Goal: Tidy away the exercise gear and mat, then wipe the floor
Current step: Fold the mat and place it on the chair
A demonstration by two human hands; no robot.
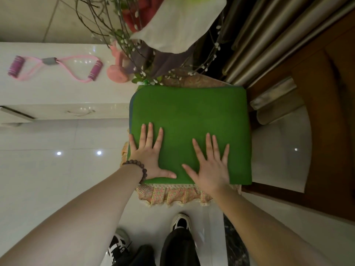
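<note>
My left hand (151,160) and right hand (209,169): both flat, fingers spread, pressing the folded green foam exercise mat (192,120) at frame centre, gripping nothing. Mat: lies on a small stand with a frilled checked cover (172,196), its long axis running left-right by a small margin, folded edge apparently at left. Risk, as I judge it: layers springing open or sliding off once pressure lifts. Pink figure-eight resistance band (55,67), upper left, and pink dumbbell (117,73) beside it.

Quantities in view: one folded green mat (190,120), one pink resistance band (55,68) with two purple handles, one pink dumbbell (118,72), two hands, two sneakers, one beaded bracelet (137,167).
</note>
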